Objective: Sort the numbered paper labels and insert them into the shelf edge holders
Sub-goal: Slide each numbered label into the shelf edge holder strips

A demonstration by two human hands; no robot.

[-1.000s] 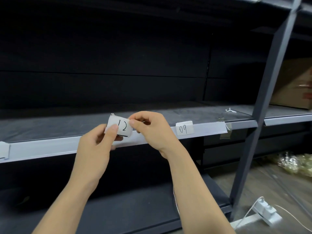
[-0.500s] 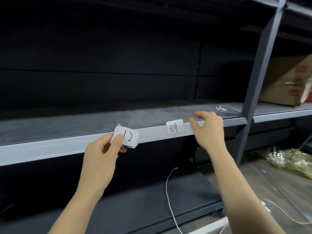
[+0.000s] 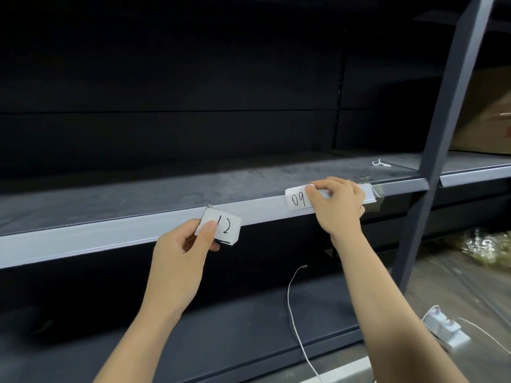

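The right hand [image 3: 337,205] is at the 09 label [image 3: 297,200], thumb on the label's right edge and fingers curled over the top of the shelf edge holder [image 3: 110,236], so it pinches paper and strip together. The label sits in the holder, though its top edge appears to stand slightly proud. Left of the 09 label and a little lower, the left hand [image 3: 182,252] holds the 12 label [image 3: 221,228] between thumb and fingers, in front of the holder; it looks like the top sheet of a small stack.

The step in hand seems to be seating 09. To do it well, tuck the bottom edge behind the holder's lower lip first, then run the thumb leftward along the top so the paper lies flat and square. Press lightly, since thin paper creases. Keep the 12 label clear of the strip until 09 is settled.
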